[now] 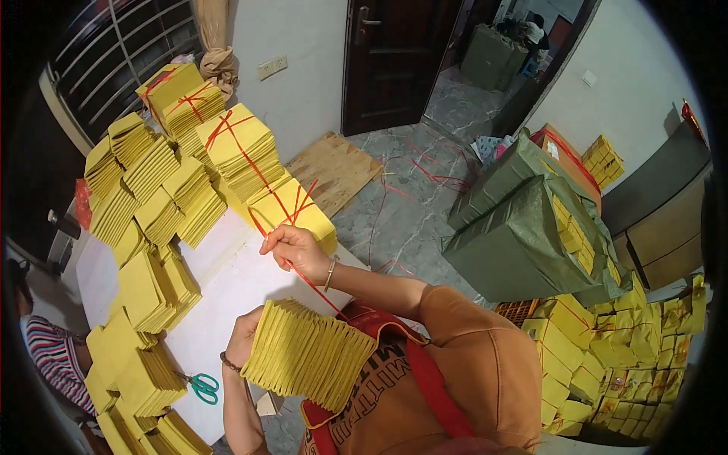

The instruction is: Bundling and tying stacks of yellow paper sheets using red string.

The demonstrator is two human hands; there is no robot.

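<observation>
My left hand (241, 337) is closed on the side of a thick stack of folded yellow paper (309, 355), which rests against my front above the table's near edge. My right hand (297, 249), its fingers pinched, grips a red plastic string (311, 286). One length runs from those fingers down toward the top of the stack and my red apron (362, 318). From the same hand, red string also extends up toward a tied yellow bundle (241, 152). Whether the string passes around the held stack is hidden.
Several loose yellow stacks (148, 292) line the left side of the white table (220, 277). Green-handled scissors (203, 388) lie near them. A person in a striped top (54, 353) is at far left. Green sacks (523, 235) stand at right, with red string scraps (440, 178) on the floor.
</observation>
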